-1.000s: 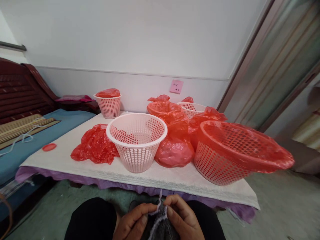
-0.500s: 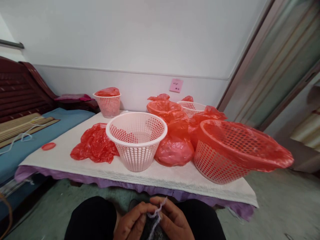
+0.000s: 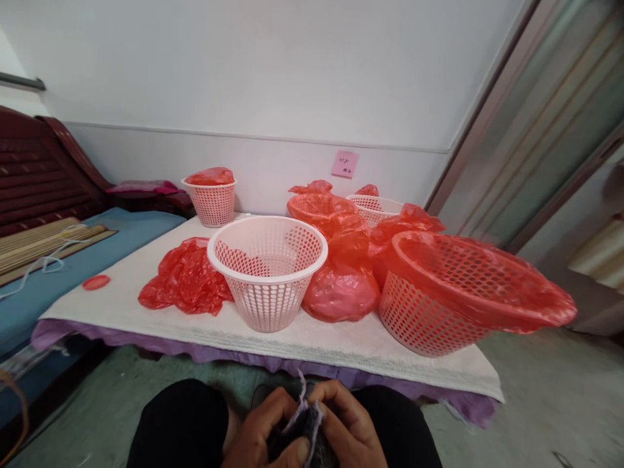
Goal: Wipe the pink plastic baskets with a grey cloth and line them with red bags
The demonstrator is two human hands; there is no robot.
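Observation:
At the bottom of the head view, between my knees, my left hand [image 3: 263, 432] and my right hand [image 3: 348, 426] are close together. Both have their fingers closed on a dark grey, fuzzy fabric piece [image 3: 318, 450] edged with pale lilac yarn. The left thumb presses on its near side, and the right fingers pinch its upper edge. A loose end of the lilac yarn [image 3: 302, 383] sticks up between the hands. Much of the piece is hidden by the fingers and the frame's lower edge, so its full shape cannot be made out.
A low table [image 3: 370, 354] with a white cover stands ahead. On it are a pale pink basket [image 3: 266, 305], a basket lined with red plastic [image 3: 429, 325], a filled red bag [image 3: 341, 292], a crumpled red bag [image 3: 185, 279] and a small red lid [image 3: 96, 282].
The yarn end now points up and left instead of right. My left thumb has come onto the near side of the dark piece, and its lilac edges have spread apart.

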